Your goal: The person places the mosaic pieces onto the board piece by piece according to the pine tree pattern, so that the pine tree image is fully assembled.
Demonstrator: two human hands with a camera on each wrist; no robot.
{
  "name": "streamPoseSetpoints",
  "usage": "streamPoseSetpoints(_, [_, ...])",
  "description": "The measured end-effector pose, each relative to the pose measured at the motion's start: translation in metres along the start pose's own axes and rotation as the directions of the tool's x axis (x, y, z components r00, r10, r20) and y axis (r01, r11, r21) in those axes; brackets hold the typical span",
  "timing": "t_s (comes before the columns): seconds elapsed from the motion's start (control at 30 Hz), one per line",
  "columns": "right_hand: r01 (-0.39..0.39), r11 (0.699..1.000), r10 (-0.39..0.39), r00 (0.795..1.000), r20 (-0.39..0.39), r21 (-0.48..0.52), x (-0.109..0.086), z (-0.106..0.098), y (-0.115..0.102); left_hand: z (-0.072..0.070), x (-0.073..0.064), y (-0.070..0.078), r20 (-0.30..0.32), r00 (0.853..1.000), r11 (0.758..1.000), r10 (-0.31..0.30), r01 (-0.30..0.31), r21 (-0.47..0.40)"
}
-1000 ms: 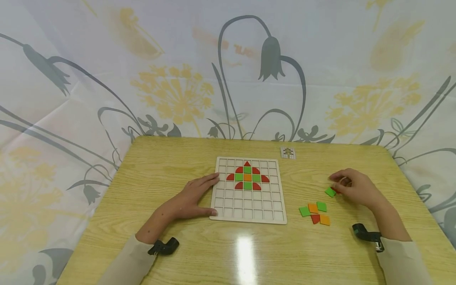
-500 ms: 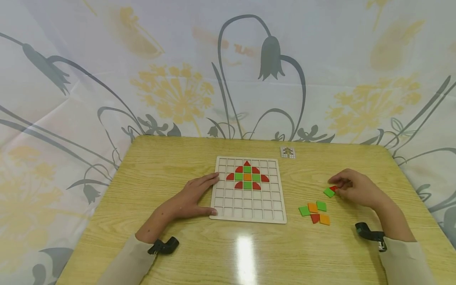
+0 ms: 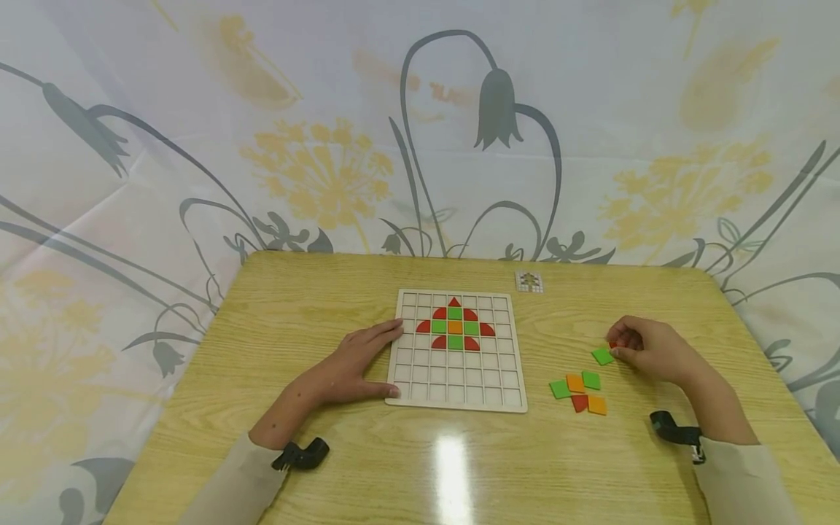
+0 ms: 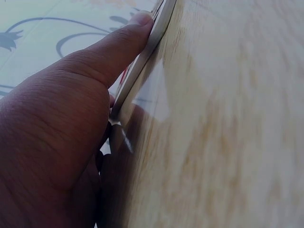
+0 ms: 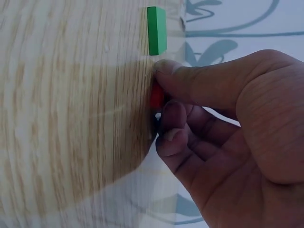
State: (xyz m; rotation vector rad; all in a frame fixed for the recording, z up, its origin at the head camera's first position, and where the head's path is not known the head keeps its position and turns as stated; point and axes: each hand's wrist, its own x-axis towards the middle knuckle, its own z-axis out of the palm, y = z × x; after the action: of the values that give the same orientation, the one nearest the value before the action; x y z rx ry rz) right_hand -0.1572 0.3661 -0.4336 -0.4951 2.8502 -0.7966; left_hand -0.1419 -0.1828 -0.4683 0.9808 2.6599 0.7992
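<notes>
The grid board [image 3: 475, 378] looks part-filled, left hand [image 3: 348, 372] spread at its edge, right hand [image 3: 659, 354] pinching a red tile [image 5: 156, 98], loose tiles [image 3: 574, 383] unplaced toward the right edge of the worktop [image 3: 669, 295].

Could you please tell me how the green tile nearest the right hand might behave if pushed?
The green tile looks stiff, given its crisp, straight edges. Lying flat on the shiny table, it would probably slide rather than roll or tip.

A person's left hand [image 3: 341, 370] touches a gridded board [image 3: 455, 378] as the right hand [image 3: 656, 354] holds a red tile [image 3: 613, 345] beside a green square [image 3: 601, 356].
</notes>
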Motion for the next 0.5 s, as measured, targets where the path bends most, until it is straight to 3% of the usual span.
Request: streamPoseSetpoints(0.5, [-0.035, 0.999, 0.036, 0.998, 0.052, -0.018, -0.0014, -0.0040, -0.0016, 0.0005, 0.0000, -0.0001, 0.001, 1.000, 1.000, -0.007, 0.007, 0.005])
